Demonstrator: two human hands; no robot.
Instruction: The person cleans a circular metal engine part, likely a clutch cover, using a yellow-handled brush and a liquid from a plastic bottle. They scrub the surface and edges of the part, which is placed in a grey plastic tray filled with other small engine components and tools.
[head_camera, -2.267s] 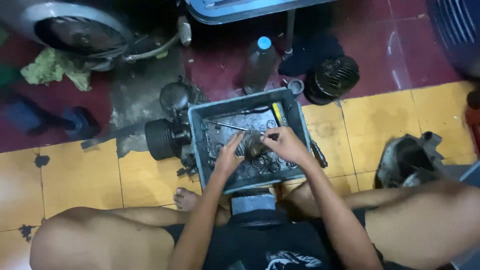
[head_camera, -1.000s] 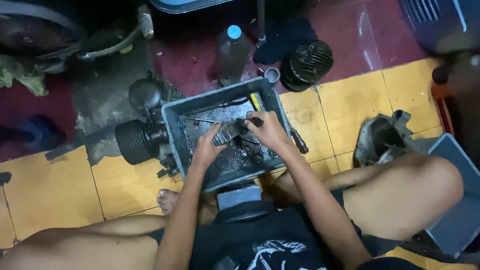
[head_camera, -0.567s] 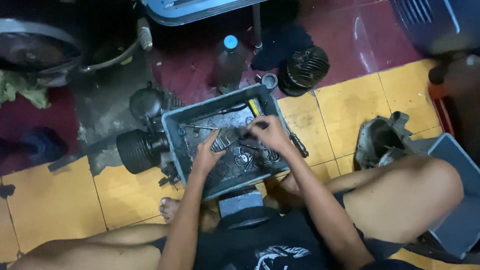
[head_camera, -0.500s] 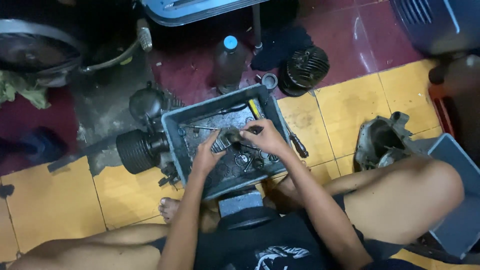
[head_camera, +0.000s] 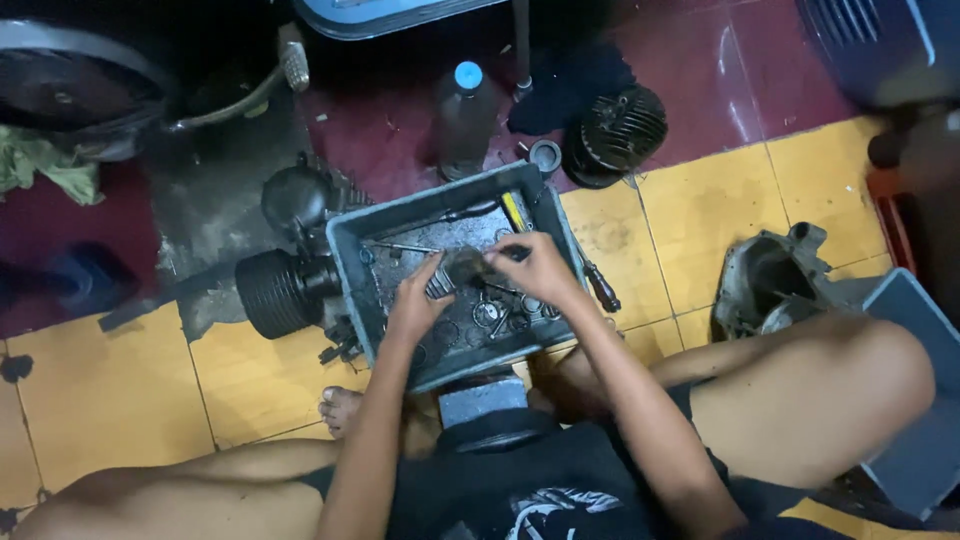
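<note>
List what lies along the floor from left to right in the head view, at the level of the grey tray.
Ribbed black cylinder → grey tray → left hand → right hand → screwdriver with a dark handle → grey metal housing.

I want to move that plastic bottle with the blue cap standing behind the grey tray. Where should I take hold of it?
Probably around the bottle's body just below the blue cap, coming from above. It stands upright on the red floor, apart from the tray, and its round sides look free all round.
</note>
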